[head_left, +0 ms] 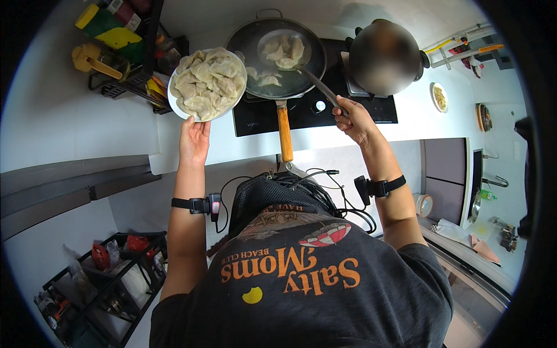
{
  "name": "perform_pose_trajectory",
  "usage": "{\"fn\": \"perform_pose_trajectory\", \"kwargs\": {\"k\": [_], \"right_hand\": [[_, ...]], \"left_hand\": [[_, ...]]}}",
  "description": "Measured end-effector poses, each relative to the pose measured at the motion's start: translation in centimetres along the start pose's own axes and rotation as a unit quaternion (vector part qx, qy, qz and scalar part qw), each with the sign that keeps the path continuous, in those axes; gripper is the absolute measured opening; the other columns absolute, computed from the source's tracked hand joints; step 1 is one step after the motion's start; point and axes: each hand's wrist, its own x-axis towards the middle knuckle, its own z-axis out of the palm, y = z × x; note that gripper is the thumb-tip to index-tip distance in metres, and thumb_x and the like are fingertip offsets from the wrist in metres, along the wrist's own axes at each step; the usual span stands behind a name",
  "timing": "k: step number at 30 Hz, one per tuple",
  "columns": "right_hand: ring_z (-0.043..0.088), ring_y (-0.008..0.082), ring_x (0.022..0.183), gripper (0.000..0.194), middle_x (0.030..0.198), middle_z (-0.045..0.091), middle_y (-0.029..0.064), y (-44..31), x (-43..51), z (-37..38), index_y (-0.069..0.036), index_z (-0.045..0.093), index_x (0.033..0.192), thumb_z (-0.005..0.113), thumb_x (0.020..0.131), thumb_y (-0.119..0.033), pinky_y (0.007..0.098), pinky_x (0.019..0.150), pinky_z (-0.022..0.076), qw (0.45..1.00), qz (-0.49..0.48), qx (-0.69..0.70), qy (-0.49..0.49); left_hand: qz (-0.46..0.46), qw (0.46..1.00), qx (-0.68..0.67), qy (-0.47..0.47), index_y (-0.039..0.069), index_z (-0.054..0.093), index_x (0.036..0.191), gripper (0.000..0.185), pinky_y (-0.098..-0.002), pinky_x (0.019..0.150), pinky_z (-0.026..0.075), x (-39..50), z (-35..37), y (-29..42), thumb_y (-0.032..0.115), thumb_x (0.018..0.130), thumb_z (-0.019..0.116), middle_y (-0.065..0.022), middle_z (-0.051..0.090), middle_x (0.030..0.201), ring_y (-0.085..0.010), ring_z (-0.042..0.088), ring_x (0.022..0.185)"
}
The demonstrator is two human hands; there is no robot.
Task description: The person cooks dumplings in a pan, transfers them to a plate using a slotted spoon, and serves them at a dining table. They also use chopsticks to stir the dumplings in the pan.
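Note:
My left hand [196,141] grips the near rim of a white plate [175,101], thumb on top and fingers underneath. Boiled dumplings [209,85] are heaped on the plate, which is held beside the left edge of a dark wok [237,48]. In my right hand [351,116] is the handle of a metal ladle or skimmer [320,85]. Its round head lies over the wok with several dumplings [285,50] on it. A few more dumplings [267,79] sit in the liquid in the wok. The wok's wooden handle [284,132] points toward me.
Beneath the wok is a black cooktop [270,122] with a knob [320,106]. A pot [383,56], blurred on top, stands to the right. A rack [150,74] of bottles is at left. Farther right is a small dish [440,97] of food. Cables [322,182] hang before me.

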Motion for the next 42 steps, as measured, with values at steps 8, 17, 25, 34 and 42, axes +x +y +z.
{"fn": "perform_pose_trajectory", "kwargs": {"k": [8, 17, 25, 34, 42], "right_hand": [[0.03, 0.0023, 0.047, 0.016, 0.07, 0.048, -0.0014, -0.8, -1.2, 0.4, -0.01, 0.049, 0.093, 0.053, 0.1, -0.024, 0.018, 0.043, 0.022, 0.999, -0.038, -0.017, -0.001], [0.032, 0.0023, 0.047, 0.016, 0.069, 0.048, -0.0015, -0.7, -0.6, 0.3, -0.011, 0.049, 0.093, 0.051, 0.101, -0.024, 0.0182, 0.043, 0.0229, 0.999, -0.039, -0.027, 0.02], [0.032, 0.0023, 0.046, 0.015, 0.069, 0.047, -0.0021, -0.1, -0.2, -0.6, -0.011, 0.049, 0.094, 0.05, 0.101, -0.024, 0.0186, 0.043, 0.0222, 1.0, -0.019, -0.007, 0.018], [0.033, 0.002, 0.045, 0.016, 0.069, 0.049, -0.0015, -2.7, -4.9, 2.3, -0.009, 0.051, 0.103, 0.053, 0.1, -0.025, 0.0168, 0.042, 0.0234, 0.997, -0.06, -0.011, -0.045], [0.031, 0.0001, 0.043, 0.023, 0.07, 0.048, -0.0021, -4.6, -7.1, 6.2, -0.005, 0.052, 0.115, 0.049, 0.101, -0.024, 0.0151, 0.04, 0.0211, 0.994, -0.05, -0.043, -0.086]], "left_hand": [[-0.009, 1.0, -0.002, 0.009, -0.003, 0.046, 0.126, 0.044, -0.0337, 0.105, 0.047, 1.0, 0.0, -0.4, 0.016, 0.09, 0.062, -0.0129, 0.055, 0.125, -0.0209, 0.054, 0.117], [-0.006, 1.0, -0.015, -0.008, -0.002, 0.048, 0.124, 0.041, -0.0329, 0.103, 0.049, 1.5, 0.5, -0.8, 0.013, 0.089, 0.063, -0.0126, 0.057, 0.123, -0.0205, 0.056, 0.116], [-0.009, 1.0, -0.015, 0.001, -0.003, 0.048, 0.124, 0.041, -0.0334, 0.105, 0.047, 2.0, 0.6, -1.0, 0.013, 0.09, 0.063, -0.0132, 0.056, 0.125, -0.0215, 0.055, 0.118], [-0.022, 0.999, -0.041, 0.025, -0.003, 0.051, 0.118, 0.035, -0.035, 0.104, 0.048, 4.0, 1.3, -2.3, 0.011, 0.089, 0.064, -0.0134, 0.057, 0.122, -0.022, 0.056, 0.116], [-0.015, 0.997, -0.069, 0.023, -0.002, 0.056, 0.111, 0.029, -0.0342, 0.101, 0.051, 6.7, 4.8, -4.0, 0.009, 0.087, 0.067, -0.0122, 0.06, 0.116, -0.0222, 0.058, 0.112]]}}
